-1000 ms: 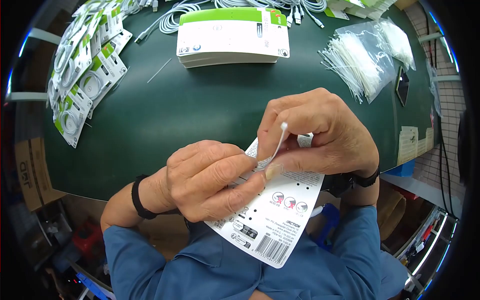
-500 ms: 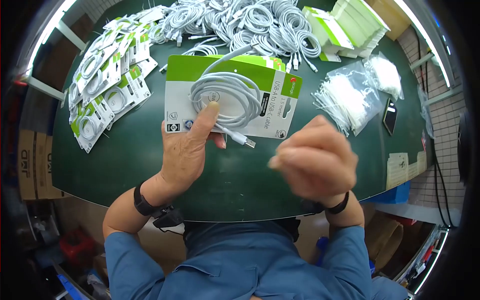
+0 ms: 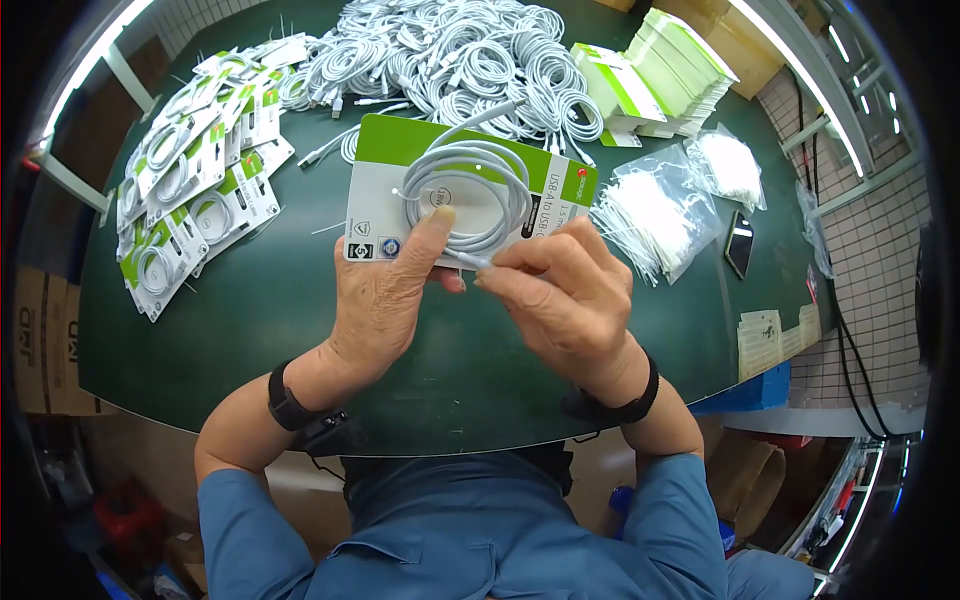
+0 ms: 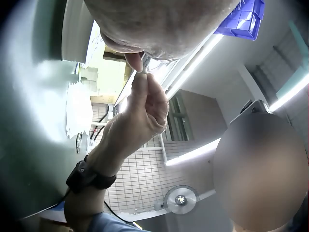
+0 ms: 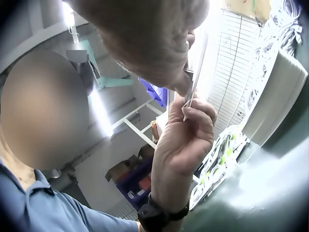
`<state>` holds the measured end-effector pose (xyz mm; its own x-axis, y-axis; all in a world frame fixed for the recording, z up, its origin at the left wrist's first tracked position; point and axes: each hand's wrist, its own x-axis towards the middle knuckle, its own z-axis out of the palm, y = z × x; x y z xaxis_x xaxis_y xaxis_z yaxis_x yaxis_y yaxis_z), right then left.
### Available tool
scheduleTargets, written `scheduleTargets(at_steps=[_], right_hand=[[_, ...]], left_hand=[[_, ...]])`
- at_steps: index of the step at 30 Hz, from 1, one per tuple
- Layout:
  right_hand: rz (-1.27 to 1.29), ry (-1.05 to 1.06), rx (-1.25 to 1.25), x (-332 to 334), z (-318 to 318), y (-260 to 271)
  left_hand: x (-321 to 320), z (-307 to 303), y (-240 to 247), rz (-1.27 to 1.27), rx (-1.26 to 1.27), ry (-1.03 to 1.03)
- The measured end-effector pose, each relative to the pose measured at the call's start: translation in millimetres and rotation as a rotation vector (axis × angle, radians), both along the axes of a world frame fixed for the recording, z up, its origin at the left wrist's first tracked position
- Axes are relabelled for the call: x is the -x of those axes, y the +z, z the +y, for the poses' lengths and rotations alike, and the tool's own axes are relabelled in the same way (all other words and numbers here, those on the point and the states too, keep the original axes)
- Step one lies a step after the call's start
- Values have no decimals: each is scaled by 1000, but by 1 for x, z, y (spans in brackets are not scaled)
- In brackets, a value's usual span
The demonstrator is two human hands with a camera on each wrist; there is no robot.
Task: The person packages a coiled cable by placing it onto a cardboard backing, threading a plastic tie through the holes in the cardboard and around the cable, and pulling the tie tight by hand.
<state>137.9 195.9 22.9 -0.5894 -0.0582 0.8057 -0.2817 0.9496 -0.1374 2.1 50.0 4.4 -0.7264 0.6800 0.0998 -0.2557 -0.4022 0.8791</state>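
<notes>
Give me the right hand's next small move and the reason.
Probably ease the lower end of the USB-C cable against its coil: the right hand has fingertips at that end, and the left hand pins the coil to the printed card.

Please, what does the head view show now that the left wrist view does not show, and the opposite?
Only the head view: the printed front of the card, the coiled cable held against it by the left thumb, and the heap of cables behind.

Only the left wrist view: a round fixture and a blue-violet crate high up.

Both: the left hand, the right hand with pinching fingers, its black wristband, and the green table.
</notes>
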Motion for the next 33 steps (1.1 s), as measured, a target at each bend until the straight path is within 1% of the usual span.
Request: scheduleTargets(at_steps=[4,10,13,14,16,17,18,20,21,24,25,28,30,33], right_hand=[[-28,28,51,5,11,5],[-97,-8,49,13,2,-2],[-118,-5,80,16,4,-9],[-143,19,128,17,6,-11],[-189,62,230,18,11,-15],[-188,60,243,17,12,-17],[-249,82,330,15,13,-19],[-368,128,504,11,17,-23],[-364,125,517,10,18,-24],[-474,177,730,5,20,-29],[-464,170,747,5,20,-30],[-519,261,919,4,22,-31],[-512,276,921,4,26,-33],[-521,314,897,5,30,-37]], left_hand=[[3,2,0,12,5,-15],[8,2,-6,2,9,-5],[16,-2,-7,-47,36,-87],[18,-3,-9,-49,44,-84],[22,-4,-12,-49,40,-147],[23,-4,-14,-50,40,-182],[26,-5,-15,-51,53,-185],[30,-5,-17,-24,110,-258],[30,-5,-18,-11,141,-296],[29,-5,-8,-9,179,-347],[29,-4,-6,-9,190,-369],[35,-7,-5,-57,214,-448],[37,-6,-5,-78,235,-493],[37,-7,-10,-72,236,-475]])
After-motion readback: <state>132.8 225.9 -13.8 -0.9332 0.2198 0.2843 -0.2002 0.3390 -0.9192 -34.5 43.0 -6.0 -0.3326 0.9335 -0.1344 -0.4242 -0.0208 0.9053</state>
